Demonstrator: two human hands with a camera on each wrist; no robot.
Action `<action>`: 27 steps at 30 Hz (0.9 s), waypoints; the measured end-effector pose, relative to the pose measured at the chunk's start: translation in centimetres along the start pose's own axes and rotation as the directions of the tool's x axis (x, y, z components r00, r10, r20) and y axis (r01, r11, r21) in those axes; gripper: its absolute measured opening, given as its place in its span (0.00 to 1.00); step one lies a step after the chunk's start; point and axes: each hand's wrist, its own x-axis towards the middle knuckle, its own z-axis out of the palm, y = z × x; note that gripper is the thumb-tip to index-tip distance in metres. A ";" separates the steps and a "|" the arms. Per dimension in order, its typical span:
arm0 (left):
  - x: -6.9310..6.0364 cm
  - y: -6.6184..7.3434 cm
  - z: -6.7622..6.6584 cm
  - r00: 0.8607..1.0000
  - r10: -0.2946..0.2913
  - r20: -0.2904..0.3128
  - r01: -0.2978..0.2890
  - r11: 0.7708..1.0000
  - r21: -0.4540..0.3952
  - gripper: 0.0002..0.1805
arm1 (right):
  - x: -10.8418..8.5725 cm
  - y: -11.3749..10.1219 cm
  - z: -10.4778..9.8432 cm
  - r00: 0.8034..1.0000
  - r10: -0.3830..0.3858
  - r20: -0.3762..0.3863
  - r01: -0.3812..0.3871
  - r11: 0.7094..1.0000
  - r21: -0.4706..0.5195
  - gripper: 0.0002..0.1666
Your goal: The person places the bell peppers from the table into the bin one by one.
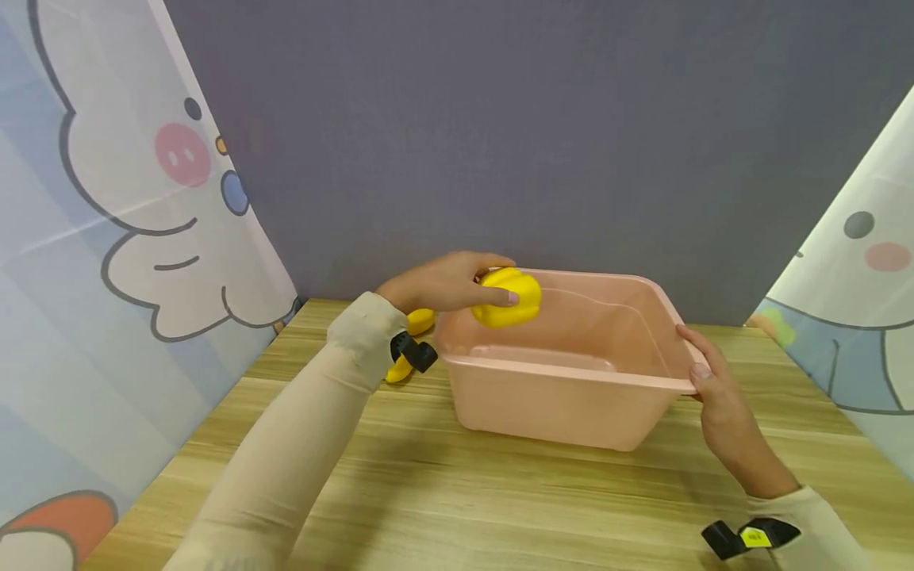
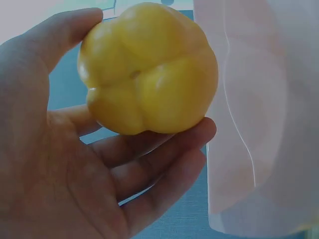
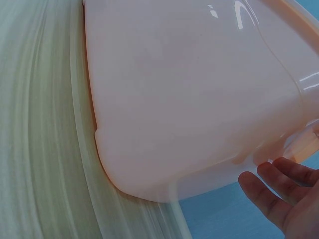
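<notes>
My left hand (image 1: 453, 281) holds a yellow bell pepper (image 1: 510, 300) over the left end of a pink plastic basin (image 1: 543, 400). In the left wrist view the pepper (image 2: 149, 74) sits between thumb and fingers, its lobed end facing the camera. My right hand (image 1: 728, 412) grips the basin's right rim, thumb on top. From the right wrist, the fingers (image 3: 279, 189) show beneath the rim, beside the basin's outer wall (image 3: 189, 99). Part of the basin's floor is hidden behind its front wall.
Left of the basin, partly behind my left wrist, lie a rounded yellow thing (image 1: 420, 320) and a curved yellow thing (image 1: 400, 369). The wooden tabletop (image 1: 428, 507) meets a dark grey panel (image 1: 543, 143) at the back. Cartoon-printed curtains (image 1: 107, 277) flank both sides.
</notes>
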 end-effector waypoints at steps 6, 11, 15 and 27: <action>0.7 -0.2 -0.3 1.000 -0.003 0.019 0.003 1.000 0.011 0.41 | 0.4 0.3 0.2 1.000 -0.027 -0.007 0.028 0.999 0.044 0.29; 0.9 -0.4 -0.5 1.000 -0.026 0.014 0.026 1.000 0.018 0.42 | 0.6 0.3 0.3 1.000 -0.020 -0.009 0.020 1.000 0.017 0.29; 1.1 -0.5 -0.4 0.999 -0.032 0.025 0.032 0.999 0.022 0.42 | 0.5 0.3 0.5 1.000 -0.013 -0.005 0.013 1.000 0.000 0.28; 2.5 -1.0 0.0 0.999 -0.026 0.040 0.026 1.000 0.007 0.42 | 0.5 0.8 0.8 1.000 -0.028 -0.015 0.028 1.000 -0.008 0.28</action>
